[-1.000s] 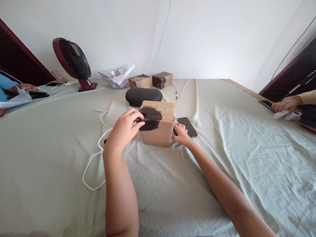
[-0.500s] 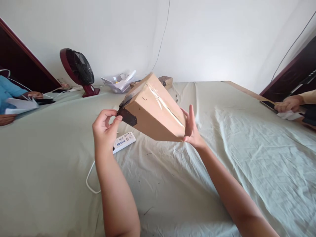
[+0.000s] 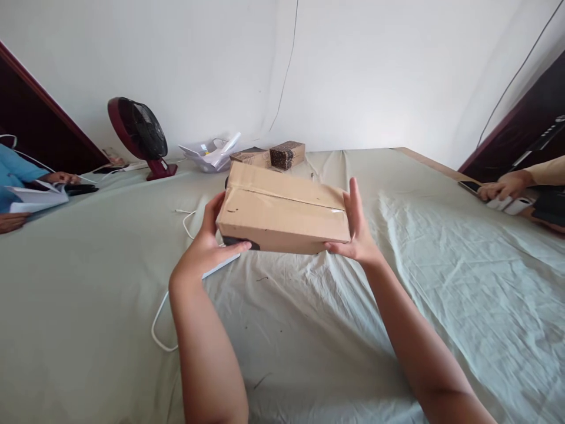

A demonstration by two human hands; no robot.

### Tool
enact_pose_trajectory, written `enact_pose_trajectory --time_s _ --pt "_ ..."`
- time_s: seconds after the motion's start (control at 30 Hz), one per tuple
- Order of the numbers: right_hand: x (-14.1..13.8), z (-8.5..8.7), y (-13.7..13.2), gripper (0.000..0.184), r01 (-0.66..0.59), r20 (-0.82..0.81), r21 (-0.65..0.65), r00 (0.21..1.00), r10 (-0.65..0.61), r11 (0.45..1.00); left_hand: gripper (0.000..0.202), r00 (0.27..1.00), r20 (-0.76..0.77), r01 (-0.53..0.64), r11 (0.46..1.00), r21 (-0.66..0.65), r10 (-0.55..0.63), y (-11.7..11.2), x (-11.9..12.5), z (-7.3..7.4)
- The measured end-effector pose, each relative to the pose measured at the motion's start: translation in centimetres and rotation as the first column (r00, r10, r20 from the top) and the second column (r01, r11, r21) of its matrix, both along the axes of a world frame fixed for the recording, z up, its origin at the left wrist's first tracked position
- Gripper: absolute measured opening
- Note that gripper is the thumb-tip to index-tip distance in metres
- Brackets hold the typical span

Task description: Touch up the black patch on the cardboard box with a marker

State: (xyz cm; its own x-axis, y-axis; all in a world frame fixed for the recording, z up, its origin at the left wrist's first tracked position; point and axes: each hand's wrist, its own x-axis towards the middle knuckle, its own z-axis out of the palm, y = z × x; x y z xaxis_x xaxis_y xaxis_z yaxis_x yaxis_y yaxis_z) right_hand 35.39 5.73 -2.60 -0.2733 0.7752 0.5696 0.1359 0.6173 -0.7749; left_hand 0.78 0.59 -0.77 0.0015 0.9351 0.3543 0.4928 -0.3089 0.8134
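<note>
A brown cardboard box (image 3: 282,215) is held between my two hands above the cloth-covered table, its taped seam facing up. Black tape or a dark patch shows at its lower left corner. My left hand (image 3: 205,241) grips the left end, thumb along the lower front edge and fingers behind. On the right end, my right hand (image 3: 355,229) presses with the thumb under the front corner and one finger pointing up. Partly hidden beneath the box and my left hand is a white power strip (image 3: 220,266) with its white cable (image 3: 156,330).
At the back stand a red and black fan (image 3: 145,132), a clear plastic bag (image 3: 212,154) and two smaller cardboard boxes (image 3: 289,154). A person in blue (image 3: 20,168) holds papers at left. Another person's hands (image 3: 507,187) rest at right. Green cloth (image 3: 309,353) covers the table.
The box has turned from a steep tilt to nearly level, seam upward. My left hand has gone from pinching the black-taped corner to gripping the whole left end.
</note>
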Motion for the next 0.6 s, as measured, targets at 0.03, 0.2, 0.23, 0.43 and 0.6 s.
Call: enact_pose_trajectory --time_s 0.03,0.2,0.23,0.43,0.6 --pt "0.1 -0.1 0.1 0.152 -0.054 -0.016 0.01 0.998 0.054 0.998 0.112 0.999 0.001 0.046 0.999 -0.006 -0.046 0.0 0.0 -0.1" --pt "0.7 -3.1 2.8 0.124 -0.162 -0.035 -0.135 0.987 0.159 0.977 0.113 0.995 0.075 0.065 0.994 0.088 -0.071 0.5 0.3 -0.3" --pt "0.7 -4.1 3.5 0.111 -0.071 0.016 -0.225 0.997 0.076 0.972 0.111 0.998 0.055 0.021 0.993 0.116 -0.028 0.5 0.4 -0.2" --pt "-0.3 -9.2 5.4 0.11 0.644 0.516 -0.401 0.747 -0.42 0.652 0.095 0.968 -0.191 -0.142 0.982 0.123 0.164 0.0 1.0 0.8" --pt "0.5 -10.3 6.1 0.108 0.658 0.438 -0.474 0.752 -0.492 0.585 0.072 0.952 -0.293 -0.074 0.995 0.074 0.092 0.8 2.2 0.7"
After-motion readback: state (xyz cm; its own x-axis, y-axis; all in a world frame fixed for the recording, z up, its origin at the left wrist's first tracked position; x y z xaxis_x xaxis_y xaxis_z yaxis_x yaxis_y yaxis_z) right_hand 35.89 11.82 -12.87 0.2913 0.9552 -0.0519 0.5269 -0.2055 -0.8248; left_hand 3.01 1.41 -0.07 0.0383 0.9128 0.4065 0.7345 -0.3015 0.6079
